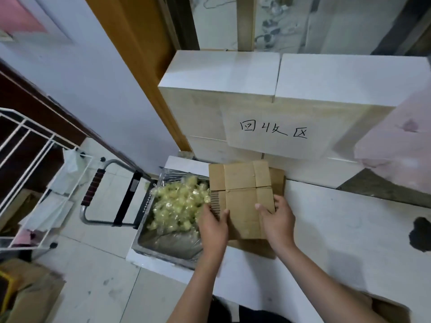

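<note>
The flattened cardboard box is held in both hands above the near left part of the white tabletop. Its long axis runs straight away from the person. The far short end points at the stacked white cartons and the near short end points back toward the person's body. The broad face is turned up, showing a fold line across the middle and strips of tape. The corrugated edge is bare along its left side.

The left hand grips the near left corner, with the thumb pressed on top and the fingers tucked out of sight underneath. The right hand grips the near right edge, thumb on the upper face and fingers curled round the side.

A second piece of brown cardboard lies under the box, showing at the near edge and along the right. Just left of the box is a metal bin lined with plastic and heaped with pale yellow wrapped pieces.

A paper sign with handwritten characters hangs on the front of the cartons. On the floor to the left are a hand trolley and a white wire rack.
</note>
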A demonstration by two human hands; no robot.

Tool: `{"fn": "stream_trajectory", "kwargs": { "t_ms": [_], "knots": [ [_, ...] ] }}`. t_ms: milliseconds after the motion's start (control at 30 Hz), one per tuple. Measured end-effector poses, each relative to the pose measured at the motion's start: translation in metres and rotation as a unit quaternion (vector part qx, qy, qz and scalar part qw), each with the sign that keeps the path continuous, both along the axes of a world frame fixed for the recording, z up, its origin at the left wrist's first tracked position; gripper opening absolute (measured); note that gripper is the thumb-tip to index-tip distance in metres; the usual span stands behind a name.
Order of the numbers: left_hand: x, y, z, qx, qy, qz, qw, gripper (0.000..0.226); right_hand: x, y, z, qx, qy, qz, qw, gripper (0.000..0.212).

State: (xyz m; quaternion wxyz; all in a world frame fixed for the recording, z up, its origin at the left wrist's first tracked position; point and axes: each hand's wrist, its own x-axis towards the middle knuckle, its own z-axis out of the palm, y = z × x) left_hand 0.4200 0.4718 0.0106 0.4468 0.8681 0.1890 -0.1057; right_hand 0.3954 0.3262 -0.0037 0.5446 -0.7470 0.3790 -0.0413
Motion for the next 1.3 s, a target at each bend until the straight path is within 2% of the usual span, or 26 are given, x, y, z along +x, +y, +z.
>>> {"fn": "stream_trajectory", "kwargs": {
  "t_ms": [333, 533, 667, 867, 1000, 1100, 1233, 1300],
  "knots": [
    [0.049, -0.026, -0.049, 0.068, 0.079, -0.175, 0.979, 0.037, 0.018, -0.013, -0.046, 0.018, 0.088, -0.102, 0.991, 0.045],
    [0.064, -0.037, -0.066, 0.152, 0.066, -0.330, 0.929, 0.072, 0.038, -0.019, -0.066, 0.038, 0.124, -0.156, 0.979, 0.038],
    [0.065, -0.040, -0.079, 0.237, 0.082, -0.387, 0.887, 0.069, 0.054, -0.023, -0.080, 0.053, 0.159, -0.153, 0.974, 0.048],
    [0.073, -0.044, -0.094, 0.302, 0.062, -0.415, 0.856, 0.067, 0.068, -0.027, -0.091, 0.024, 0.181, -0.135, 0.974, 0.057],
    [0.074, -0.043, -0.109, 0.324, 0.061, -0.435, 0.838, 0.068, 0.072, -0.028, -0.098, -0.029, 0.217, -0.077, 0.973, 0.049],
    [0.072, -0.043, -0.123, 0.337, -0.004, -0.471, 0.815, 0.069, 0.072, -0.027, -0.099, -0.090, 0.236, -0.039, 0.967, 0.045],
    [0.081, -0.042, -0.134, 0.278, -0.057, -0.483, 0.828, 0.069, 0.066, -0.022, -0.102, -0.262, 0.207, 0.042, 0.942, 0.065],
    [0.087, -0.043, -0.141, 0.280, -0.079, -0.485, 0.825, 0.064, 0.066, -0.019, -0.108, -0.325, 0.195, 0.145, 0.914, 0.075]
  ]
}}
